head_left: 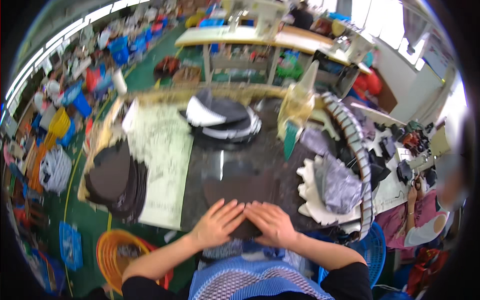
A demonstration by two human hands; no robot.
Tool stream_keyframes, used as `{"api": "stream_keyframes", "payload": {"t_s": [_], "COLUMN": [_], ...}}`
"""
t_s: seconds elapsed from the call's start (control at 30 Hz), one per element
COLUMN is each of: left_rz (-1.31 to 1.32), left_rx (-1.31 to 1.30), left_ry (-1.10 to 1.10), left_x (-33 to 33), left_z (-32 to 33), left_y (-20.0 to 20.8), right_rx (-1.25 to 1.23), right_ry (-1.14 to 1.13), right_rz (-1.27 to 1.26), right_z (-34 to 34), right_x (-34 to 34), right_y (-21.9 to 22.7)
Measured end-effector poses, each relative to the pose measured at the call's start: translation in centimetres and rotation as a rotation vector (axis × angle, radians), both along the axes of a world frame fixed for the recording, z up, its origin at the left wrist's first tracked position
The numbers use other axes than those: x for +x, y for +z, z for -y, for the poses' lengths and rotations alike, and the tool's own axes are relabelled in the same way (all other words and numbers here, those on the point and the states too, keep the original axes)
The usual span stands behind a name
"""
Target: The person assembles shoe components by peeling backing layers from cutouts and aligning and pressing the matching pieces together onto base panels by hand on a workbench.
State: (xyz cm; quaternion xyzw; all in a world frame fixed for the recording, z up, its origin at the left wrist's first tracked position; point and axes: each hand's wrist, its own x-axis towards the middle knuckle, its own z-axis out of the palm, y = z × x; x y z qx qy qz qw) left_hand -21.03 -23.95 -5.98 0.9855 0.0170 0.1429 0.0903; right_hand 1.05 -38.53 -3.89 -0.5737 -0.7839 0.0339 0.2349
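Side by side at the front edge of the worktable, my left hand (216, 224) and my right hand (270, 223) lie flat with fingers stretched out. Their fingertips nearly meet. Under and just beyond them is a dark brown flat piece (237, 187), which looks like cut sheet material; its near part is hidden by the hands. Neither hand grips anything. To the left lies a stack of dark brown curved pieces (110, 175). Farther back sits a pile of black and white curved pieces (222, 117).
A crusted yellowish container (296, 107) with a green tip stands at the back right. Nearby are white jagged-edged pieces (311, 192), a grey shiny bundle (342, 185) and a ribbed curved strip (364, 165). An orange basket (102, 257) is lower left. A person (407, 220) works at right.
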Motion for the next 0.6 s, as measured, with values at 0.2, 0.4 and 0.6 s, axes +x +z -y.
{"api": "stream_keyframes", "payload": {"t_s": [0.2,0.4,0.6], "left_rz": [-0.002,-0.223,-0.06], "left_rx": [-0.145,-0.15,0.115], "left_ry": [0.001,0.302,0.246], "left_x": [0.1,-2.2,-0.3], "left_z": [-3.1,-7.6,-4.4], "left_y": [1.8,1.6,5.8], "right_rx": [0.078,0.134,0.128], "right_ry": [0.033,0.082,0.103], "right_rz": [0.003,0.036,-0.1], "right_z": [0.1,-0.7,-1.8], "right_x": [1.1,1.8,2.9], "right_y": [0.7,-0.4,0.1]}}
